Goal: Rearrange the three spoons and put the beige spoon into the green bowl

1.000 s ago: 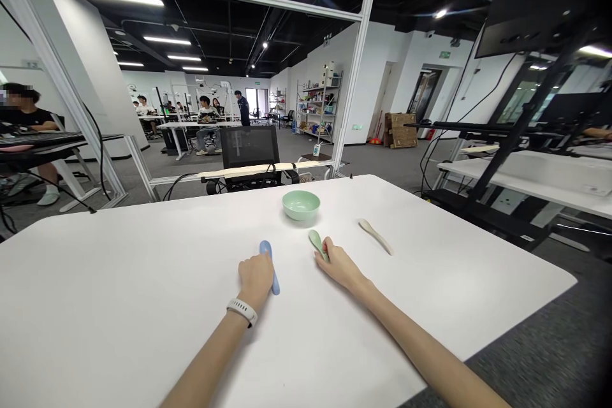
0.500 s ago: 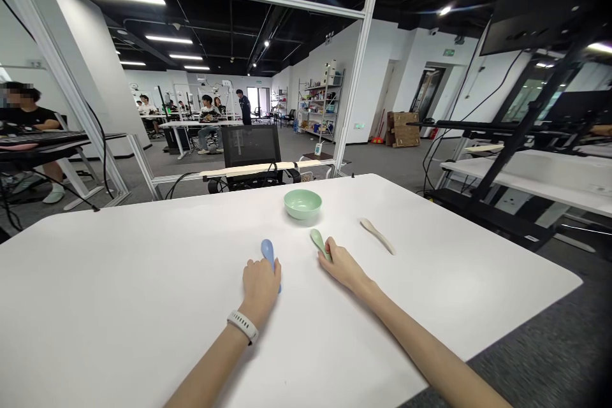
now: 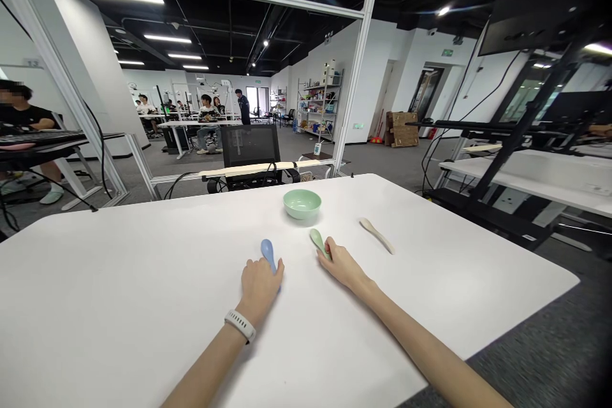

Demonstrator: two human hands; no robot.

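A blue spoon (image 3: 268, 251) lies on the white table, its bowl pointing away from me. Over its handle is my left hand (image 3: 259, 284), wearing a pale wristband; the thumb sticks out to the right across the handle, apart from the curled fingers, whose tips are hidden. My right hand (image 3: 343, 264) pinches the handle of a green spoon (image 3: 317, 240), which is low at the table surface with its bowl toward the far side. Beyond it stands a light green bowl (image 3: 302, 205). To the right, a beige spoon (image 3: 377, 235) rests untouched.
The white table (image 3: 143, 280) has rounded corners. Along its far side run a metal frame (image 3: 354, 76) and a black mesh chair (image 3: 250, 145). A dark monitor stand (image 3: 507, 140) is at the right. Several people sit or stand farther back.
My left thumb has moved out to the right, away from the fingers, and the left hand has shifted slightly left. My right hand and the green spoon look nearly the same.
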